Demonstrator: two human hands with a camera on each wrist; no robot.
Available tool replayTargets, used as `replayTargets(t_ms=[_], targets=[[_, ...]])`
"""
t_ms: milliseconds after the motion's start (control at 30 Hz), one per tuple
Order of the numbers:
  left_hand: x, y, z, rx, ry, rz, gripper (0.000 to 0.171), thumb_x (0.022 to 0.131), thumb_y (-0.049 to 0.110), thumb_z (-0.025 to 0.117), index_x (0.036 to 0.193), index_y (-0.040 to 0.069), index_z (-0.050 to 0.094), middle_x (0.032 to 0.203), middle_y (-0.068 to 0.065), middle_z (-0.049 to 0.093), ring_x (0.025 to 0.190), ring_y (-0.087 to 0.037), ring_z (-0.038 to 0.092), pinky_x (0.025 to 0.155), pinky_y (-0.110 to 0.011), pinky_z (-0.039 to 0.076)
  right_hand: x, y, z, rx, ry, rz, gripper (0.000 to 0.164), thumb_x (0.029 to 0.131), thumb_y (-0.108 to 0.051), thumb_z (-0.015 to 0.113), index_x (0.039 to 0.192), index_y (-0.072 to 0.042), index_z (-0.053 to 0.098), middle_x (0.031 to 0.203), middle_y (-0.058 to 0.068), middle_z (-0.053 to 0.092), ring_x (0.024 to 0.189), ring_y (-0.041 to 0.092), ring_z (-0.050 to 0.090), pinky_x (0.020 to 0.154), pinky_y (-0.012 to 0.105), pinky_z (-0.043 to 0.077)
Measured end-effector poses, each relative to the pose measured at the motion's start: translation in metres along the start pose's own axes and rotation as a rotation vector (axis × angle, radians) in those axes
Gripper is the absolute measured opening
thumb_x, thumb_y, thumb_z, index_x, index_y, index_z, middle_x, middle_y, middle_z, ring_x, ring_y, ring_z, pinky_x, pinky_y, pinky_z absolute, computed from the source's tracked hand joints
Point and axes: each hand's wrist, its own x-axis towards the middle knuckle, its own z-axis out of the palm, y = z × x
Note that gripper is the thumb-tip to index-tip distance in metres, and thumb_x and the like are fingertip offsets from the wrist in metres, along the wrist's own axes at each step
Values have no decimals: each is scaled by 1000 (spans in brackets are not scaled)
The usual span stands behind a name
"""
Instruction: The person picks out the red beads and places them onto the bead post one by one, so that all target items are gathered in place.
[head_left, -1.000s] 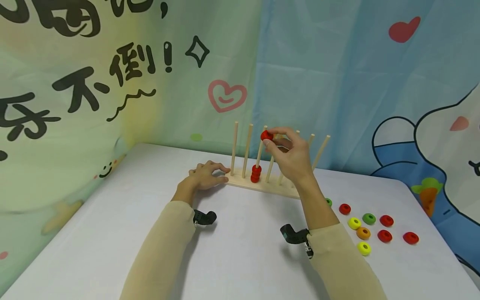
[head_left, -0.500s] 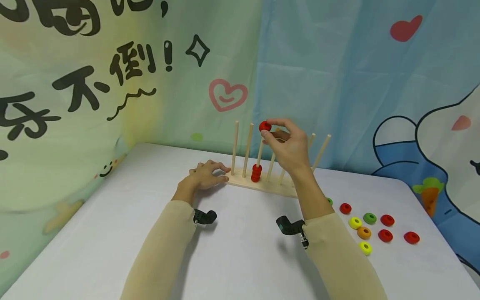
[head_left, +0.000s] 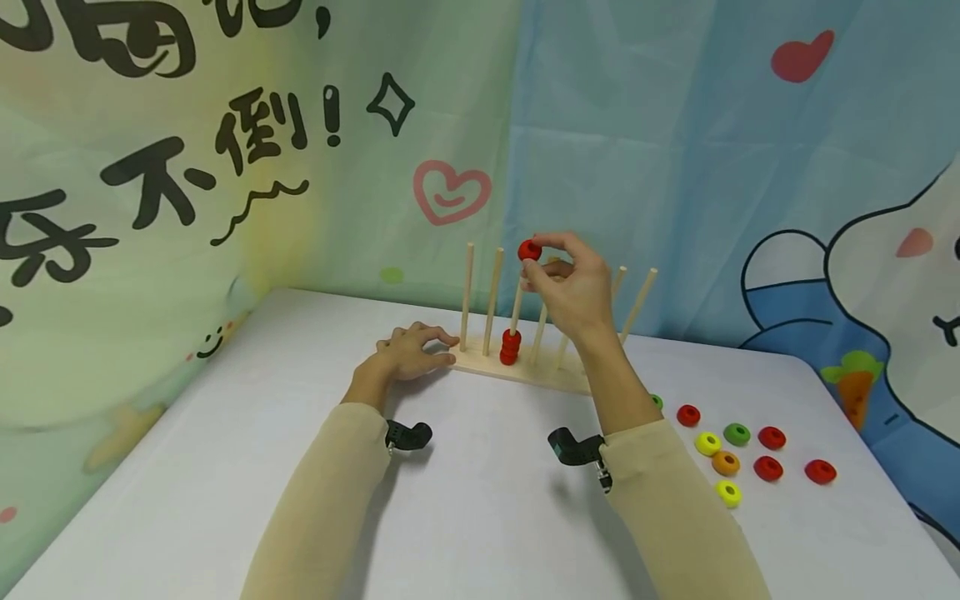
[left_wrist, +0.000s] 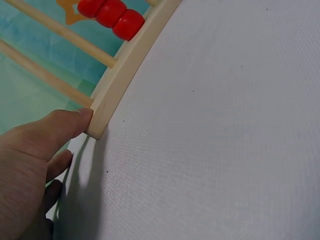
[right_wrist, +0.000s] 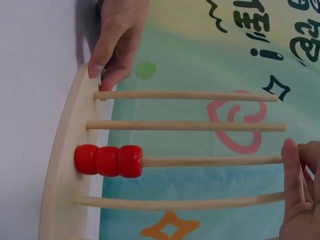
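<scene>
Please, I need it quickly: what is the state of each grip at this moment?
Left grip: closed, pinching the wooden base.
Right grip: closed, holding a red bead.

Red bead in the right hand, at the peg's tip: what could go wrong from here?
The red bead could drop, since the right hand merely pinches it and I cannot tell whether the peg is through it. The wooden base might shift under a push, as the left hand holds only one end. The loose beads beside the right sleeve could scatter if that arm swings out.
</scene>
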Motion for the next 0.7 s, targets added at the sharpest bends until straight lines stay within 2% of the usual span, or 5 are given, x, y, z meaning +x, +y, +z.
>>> replayTargets(t_ms=[133,233,367,700], targets=[[0,-2,2,-1,2,0,42,96,52,61,137,40,63,159,-5,40,140,-38,34,109,-65,24,-2,4,-1,10,-1,-2,31,96,-3,70,126,-3,66,142,0,60,82,23,74,72,31,61],[0,-3,4,-4,7,-3,42,96,52,61,136,40,63,159,-5,40,140,-38,34,108,-65,23,-5,6,-2,32,5,-17,28,96,-4,69,124,-2,66,141,1,61,83,23,73,70,32,62],[0,-2,4,-5,8,-10,42,97,52,61,137,40,62,159,-5,40,141,-38,33,109,-65,23,-10,8,-4,48,-1,-53,28,96,-5,70,123,-1,66,137,6,61,79,15,72,69,33,62],[-2,1,-1,11,1,-5,42,98,52,61,138,40,62,159,-5,40,142,-38,33,110,-65,24,-20,9,-6,87,-94,-153,29,95,3,67,124,3,65,132,15,62,78,15,71,61,34,61]])
